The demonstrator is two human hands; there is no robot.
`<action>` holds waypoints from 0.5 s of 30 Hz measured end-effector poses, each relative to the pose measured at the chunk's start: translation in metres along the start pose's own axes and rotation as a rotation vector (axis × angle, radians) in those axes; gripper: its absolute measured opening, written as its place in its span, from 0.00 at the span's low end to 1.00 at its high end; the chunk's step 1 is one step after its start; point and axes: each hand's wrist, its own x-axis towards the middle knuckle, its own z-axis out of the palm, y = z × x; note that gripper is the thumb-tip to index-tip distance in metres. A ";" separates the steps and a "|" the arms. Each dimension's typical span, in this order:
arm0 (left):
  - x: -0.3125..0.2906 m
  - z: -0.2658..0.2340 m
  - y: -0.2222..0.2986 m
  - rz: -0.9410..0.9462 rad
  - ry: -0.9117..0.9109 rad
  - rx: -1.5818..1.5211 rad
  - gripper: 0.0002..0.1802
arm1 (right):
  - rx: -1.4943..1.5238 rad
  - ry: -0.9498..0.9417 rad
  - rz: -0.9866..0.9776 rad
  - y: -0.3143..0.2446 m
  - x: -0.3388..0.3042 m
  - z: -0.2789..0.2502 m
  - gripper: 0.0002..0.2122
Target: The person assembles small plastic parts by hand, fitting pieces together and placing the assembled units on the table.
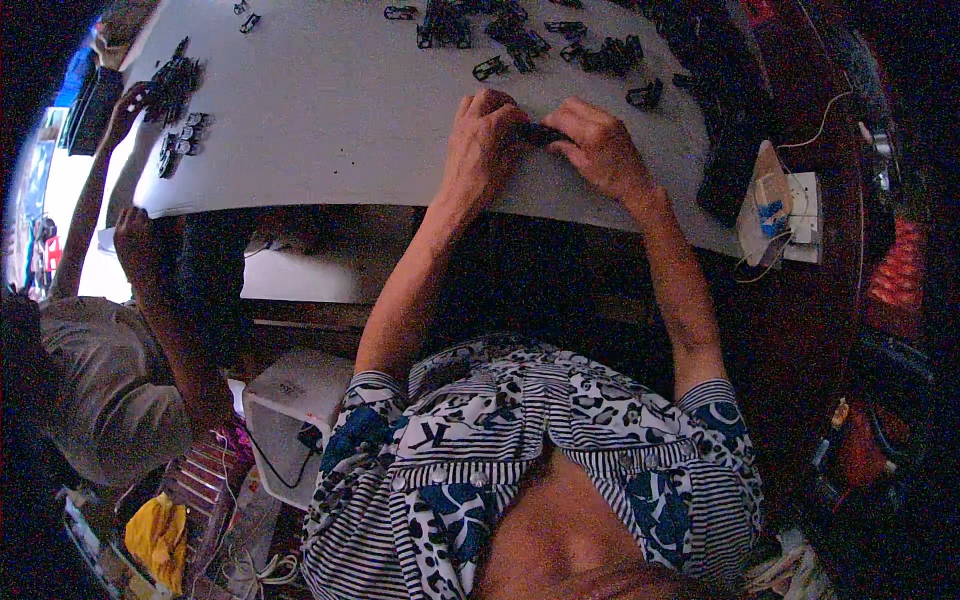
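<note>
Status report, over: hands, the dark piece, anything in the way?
Left hand, right hand: both gripping dark piece over pale tabletop. Shape mostly hidden. Loose black pieces beyond; nothing seen blocking.

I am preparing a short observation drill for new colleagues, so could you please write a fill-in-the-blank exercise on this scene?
1. The left grip and right grip meet at a small part that, like the loose parts on the table, is ____ in colour.
2. A co-worker in a grey shirt is at the person's ____ side.
3. The cuffs of the person's patterned shirt are covered with ____.

Missing words: black; left; stripes.
</note>
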 end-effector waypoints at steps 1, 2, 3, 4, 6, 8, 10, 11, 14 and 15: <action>0.001 -0.001 0.002 -0.010 -0.004 0.001 0.12 | -0.011 -0.016 -0.005 0.000 0.000 0.000 0.14; 0.001 0.002 0.000 -0.010 -0.003 0.000 0.12 | -0.012 -0.017 -0.005 0.001 0.000 0.001 0.14; 0.001 0.004 -0.003 -0.005 -0.006 0.003 0.12 | -0.048 0.019 -0.041 0.000 -0.001 0.002 0.14; 0.001 0.005 -0.005 0.001 -0.010 0.007 0.12 | -0.084 0.056 -0.076 0.000 0.000 0.003 0.14; 0.001 0.004 -0.005 -0.009 -0.022 0.007 0.12 | -0.082 0.026 -0.063 0.000 0.002 0.007 0.13; 0.003 0.002 -0.006 -0.014 -0.037 0.005 0.12 | -0.082 -0.001 -0.045 -0.001 0.005 0.008 0.13; 0.002 0.000 -0.008 0.028 -0.020 -0.004 0.12 | -0.025 -0.081 0.014 -0.004 0.008 0.004 0.14; 0.001 0.000 -0.009 0.034 -0.019 -0.002 0.12 | -0.027 -0.076 0.013 -0.004 0.007 0.006 0.14; -0.003 0.006 -0.016 -0.205 0.009 -0.347 0.11 | 0.014 0.066 -0.047 -0.003 0.003 0.013 0.14; -0.003 0.009 -0.020 -0.239 -0.030 -0.388 0.11 | 0.041 0.041 -0.013 -0.004 0.003 0.013 0.14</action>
